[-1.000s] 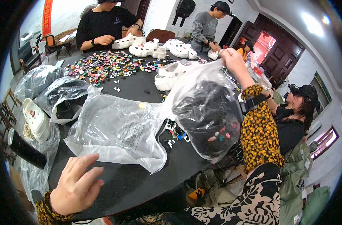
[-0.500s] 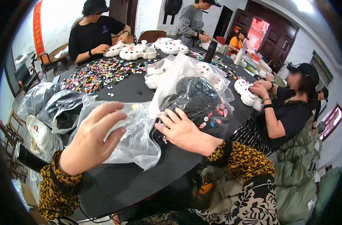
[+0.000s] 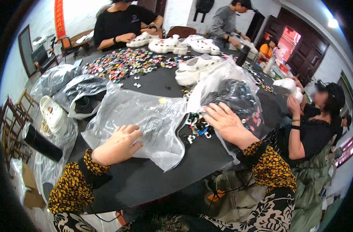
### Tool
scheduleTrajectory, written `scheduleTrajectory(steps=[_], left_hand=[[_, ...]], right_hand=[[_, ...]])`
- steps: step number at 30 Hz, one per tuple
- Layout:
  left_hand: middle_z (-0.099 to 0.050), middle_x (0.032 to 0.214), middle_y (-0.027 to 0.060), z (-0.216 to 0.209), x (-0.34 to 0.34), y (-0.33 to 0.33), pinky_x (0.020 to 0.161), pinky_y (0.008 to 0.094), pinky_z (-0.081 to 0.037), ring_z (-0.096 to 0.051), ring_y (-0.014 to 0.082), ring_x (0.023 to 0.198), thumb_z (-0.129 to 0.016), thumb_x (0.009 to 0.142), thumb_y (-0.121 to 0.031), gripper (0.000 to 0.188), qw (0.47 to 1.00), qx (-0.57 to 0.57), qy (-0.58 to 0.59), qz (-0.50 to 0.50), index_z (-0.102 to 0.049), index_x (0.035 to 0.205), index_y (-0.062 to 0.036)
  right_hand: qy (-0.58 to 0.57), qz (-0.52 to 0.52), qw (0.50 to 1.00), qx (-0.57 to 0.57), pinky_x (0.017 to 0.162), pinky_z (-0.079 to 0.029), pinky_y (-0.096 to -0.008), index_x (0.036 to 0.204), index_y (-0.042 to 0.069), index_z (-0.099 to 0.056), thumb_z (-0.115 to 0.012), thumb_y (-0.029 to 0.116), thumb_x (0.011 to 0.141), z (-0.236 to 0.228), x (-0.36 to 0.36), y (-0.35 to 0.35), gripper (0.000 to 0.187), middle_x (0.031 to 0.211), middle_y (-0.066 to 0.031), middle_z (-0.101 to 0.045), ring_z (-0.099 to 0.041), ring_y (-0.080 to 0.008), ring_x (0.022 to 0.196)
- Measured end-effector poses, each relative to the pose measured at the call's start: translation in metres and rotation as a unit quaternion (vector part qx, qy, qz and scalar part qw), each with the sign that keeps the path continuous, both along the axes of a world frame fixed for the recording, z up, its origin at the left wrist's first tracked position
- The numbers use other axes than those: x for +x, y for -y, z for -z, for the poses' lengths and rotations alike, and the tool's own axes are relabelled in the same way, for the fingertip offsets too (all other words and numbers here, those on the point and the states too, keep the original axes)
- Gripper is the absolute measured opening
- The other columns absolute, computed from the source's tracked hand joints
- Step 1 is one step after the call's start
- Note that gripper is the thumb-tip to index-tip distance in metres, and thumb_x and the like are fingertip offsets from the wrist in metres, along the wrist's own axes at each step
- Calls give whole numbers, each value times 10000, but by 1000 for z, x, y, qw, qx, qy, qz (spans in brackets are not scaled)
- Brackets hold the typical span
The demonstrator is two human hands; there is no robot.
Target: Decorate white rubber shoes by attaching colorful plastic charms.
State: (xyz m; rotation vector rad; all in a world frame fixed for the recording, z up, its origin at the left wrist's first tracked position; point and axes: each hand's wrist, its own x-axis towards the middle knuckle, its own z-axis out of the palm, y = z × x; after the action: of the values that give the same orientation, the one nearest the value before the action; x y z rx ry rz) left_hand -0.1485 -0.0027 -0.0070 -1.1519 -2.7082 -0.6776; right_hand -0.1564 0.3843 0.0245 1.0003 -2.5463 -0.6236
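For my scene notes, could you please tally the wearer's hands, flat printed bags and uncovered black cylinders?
Left hand and right hand: 2
Flat printed bag: 1
Near black cylinder and far black cylinder: 2
Total: 5

Pale marbled walls (image 3: 179, 14) enclose the room, with a red vertical banner (image 3: 59, 17) at the upper left near a wooden bench (image 3: 84, 40). Wooden stools (image 3: 14, 133) stand at the far left. Dark wooden doors (image 3: 311, 52) open onto a reddish space, a ceiling light (image 3: 333, 23) glows, and a brown chair back (image 3: 180, 31) rises behind the broad dark surface (image 3: 157, 181)
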Motion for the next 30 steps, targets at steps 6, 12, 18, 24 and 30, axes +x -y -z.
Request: scheduleTrajectory(steps=[6, 12, 18, 24, 30], left_hand=[[-460, 1383, 181, 23, 26, 26, 976, 529, -381, -445, 385, 1247, -601, 906, -422, 468, 996, -71, 19, 44, -571, 1277, -138], [-496, 1316, 186, 23, 39, 23, 893, 462, -458, -539, 384, 1088, -576, 924, -410, 428, 991, -25, 8, 130, -583, 1239, -120], [-605, 1097, 198, 18, 33, 32, 873, 430, -472, -594, 377, 993, -610, 917, -312, 363, 991, 58, 52, 110, -618, 1132, -19], [-632, 1019, 174, 12, 26, 47, 849, 424, -471, -610, 359, 961, -629, 905, -268, 317, 991, 85, 50, 89, -628, 1096, -14], [-622, 1051, 134, 12, 21, 53, 862, 413, -454, -595, 331, 989, -631, 901, -235, 284, 994, 99, 39, 38, -632, 1089, -23]], right_hand=[[73, -18, 984, -159, 892, -440, -433, 1065, 70, -631, -699, 150, 794, -65, -16, 45, 291, 1078, -106, -655, -603, -294, 1010], [-37, -14, 986, -162, 890, -470, -416, 1085, 32, -646, -628, 168, 858, -132, -95, 80, 265, 1089, -160, -655, -598, -332, 1018], [-11, 135, 986, -94, 919, -473, -440, 1095, 45, -621, -657, 218, 821, -88, -185, 95, 326, 1092, -144, -625, -582, -332, 1073], [28, 251, 952, -175, 959, -400, -599, 1243, 55, -480, -733, 330, 795, -8, -235, 92, 584, 1241, -157, -525, -462, -352, 1234], [-36, 279, 949, -140, 872, -438, -584, 1096, 27, -601, -698, 221, 776, 21, -254, 78, 387, 1183, -142, -578, -500, -324, 1163]])
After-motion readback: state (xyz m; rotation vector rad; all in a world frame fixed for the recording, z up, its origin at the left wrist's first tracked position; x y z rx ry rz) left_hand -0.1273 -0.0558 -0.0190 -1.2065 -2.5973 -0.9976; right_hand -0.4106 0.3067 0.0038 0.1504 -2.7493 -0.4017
